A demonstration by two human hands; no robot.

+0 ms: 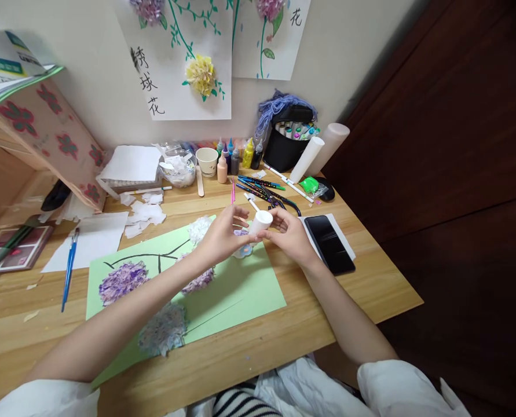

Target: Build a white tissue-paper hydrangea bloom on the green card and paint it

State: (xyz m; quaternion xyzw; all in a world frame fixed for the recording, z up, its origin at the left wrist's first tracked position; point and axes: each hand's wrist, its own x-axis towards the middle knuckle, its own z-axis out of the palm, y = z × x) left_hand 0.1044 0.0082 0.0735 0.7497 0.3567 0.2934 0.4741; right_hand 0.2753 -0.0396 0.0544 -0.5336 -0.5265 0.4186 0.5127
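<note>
Above the green paper (258,284), a small white cylindrical container (261,221) is held up between both hands, its round end tilted up. My left hand (227,231) has its thumb against the container's lower side, fingers curled behind it. My right hand (289,234) pinches the container from the right. A thin white stick (251,202) shows just beyond it; whether it touches the container I cannot tell. On the paper are a purple paper-petal flower (123,282), a pale blue one (164,329), a white one (200,230) and black drawn branches (140,255).
A black phone (329,243) lies right of my right hand. Behind are pens (262,188), scissors (277,200), paint bottles (235,159), a paper cup (207,162) and a black marker holder (284,145). Torn paper (145,214) and a blue brush (69,269) lie left.
</note>
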